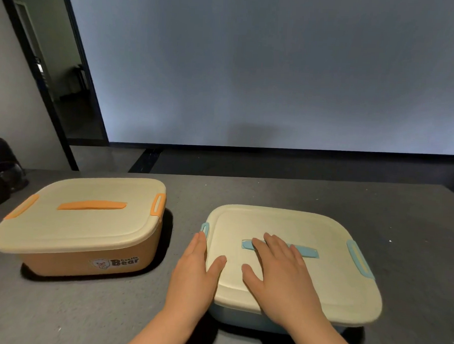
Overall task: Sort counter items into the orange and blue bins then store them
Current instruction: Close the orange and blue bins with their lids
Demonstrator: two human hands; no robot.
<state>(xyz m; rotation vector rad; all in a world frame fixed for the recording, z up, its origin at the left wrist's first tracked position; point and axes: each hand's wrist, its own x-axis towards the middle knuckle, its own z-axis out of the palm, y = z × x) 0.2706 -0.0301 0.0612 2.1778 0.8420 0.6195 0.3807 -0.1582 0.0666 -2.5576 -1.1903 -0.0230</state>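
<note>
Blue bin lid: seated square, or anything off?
Nothing stands out. The cream lid lies flat on the pale blue plastic bin, with its blue side clips intact. The left hand holds its left edge; the right hand presses flat on top.

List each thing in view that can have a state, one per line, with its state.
orange bin: lid on, side latches folded up, handle flat.
blue bin: lid on, latches up; only a strip of its body shows.
blue bin's lid: seated, both hands on it.
left hand: open, at the lid's left edge, thumb on top.
right hand: open, flat on the lid, fingers over the blue handle.
</note>
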